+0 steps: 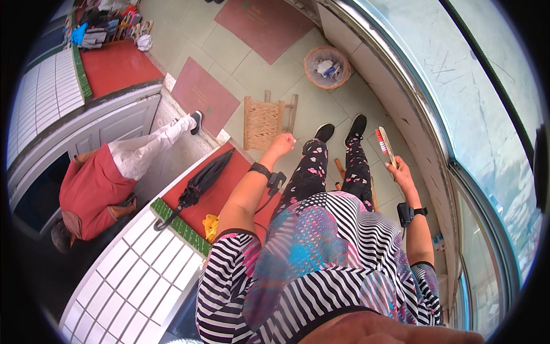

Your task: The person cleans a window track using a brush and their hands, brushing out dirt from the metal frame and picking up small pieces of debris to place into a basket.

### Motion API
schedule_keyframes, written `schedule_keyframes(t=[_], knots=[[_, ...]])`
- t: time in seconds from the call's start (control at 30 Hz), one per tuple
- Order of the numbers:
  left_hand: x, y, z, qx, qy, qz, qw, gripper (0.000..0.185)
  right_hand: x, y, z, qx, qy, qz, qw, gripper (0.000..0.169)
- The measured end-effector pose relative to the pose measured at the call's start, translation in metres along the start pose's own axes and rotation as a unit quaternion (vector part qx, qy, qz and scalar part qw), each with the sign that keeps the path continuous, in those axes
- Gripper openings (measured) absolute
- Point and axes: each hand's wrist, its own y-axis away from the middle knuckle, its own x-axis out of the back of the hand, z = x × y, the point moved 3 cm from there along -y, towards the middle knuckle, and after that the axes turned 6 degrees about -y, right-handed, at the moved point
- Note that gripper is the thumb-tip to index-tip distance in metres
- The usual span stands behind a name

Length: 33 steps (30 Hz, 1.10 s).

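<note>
My right hand [400, 171] is closed on the handle end of a wooden brush [386, 146] with red and white bristles, held up near the window wall. My left hand [282, 144] hangs loosely curled over the floor, with no object visible in it; whether its fingers touch one another is hard to tell. Just beyond it stands a small wooden stool with a woven seat [263, 122]. A folded black umbrella [206, 174] lies on the red ledge to the left of my left forearm, with a yellow plastic bag [211, 227] near my elbow.
A person in a red top [99, 193] stands in the doorway at left. A lined waste basket [327, 68] holds litter by the wall. Red mats [206, 96] lie on the tiled floor. Shoes and cloths crowd a far red ledge [118, 69]. Wooden legs show beside my legs.
</note>
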Motion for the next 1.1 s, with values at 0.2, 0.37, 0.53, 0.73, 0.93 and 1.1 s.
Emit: schedule_keyframes(t=[0.2, 0.37, 0.53, 0.73, 0.93, 1.1], knots=[[-0.012, -0.012, -0.021, -0.002, -0.180, 0.130, 0.975, 0.018, -0.001, -0.039, -0.012, -0.018, 0.015, -0.043, 0.999, 0.028], [0.032, -0.079, -0.030, 0.056, -0.195, 0.179, 0.963, 0.022, -0.011, -0.057, -0.016, -0.048, 0.039, -0.033, 0.998, 0.025], [0.060, -0.165, -0.044, 0.034, -0.141, 0.182, 0.973, 0.022, -0.030, -0.080, 0.002, -0.126, -0.008, -0.007, 0.992, 0.023], [0.049, -0.232, -0.082, 0.052, -0.081, 0.151, 0.984, 0.025, -0.098, -0.105, -0.013, -0.173, -0.023, -0.050, 0.983, 0.018], [0.060, -0.233, -0.113, 0.111, -0.052, 0.126, 0.984, 0.025, -0.135, -0.122, -0.038, -0.169, -0.073, -0.075, 0.980, 0.016], [0.112, -0.250, -0.167, 0.128, 0.007, 0.259, 0.957, 0.026, -0.131, -0.121, -0.039, -0.188, -0.089, -0.044, 0.977, 0.016]])
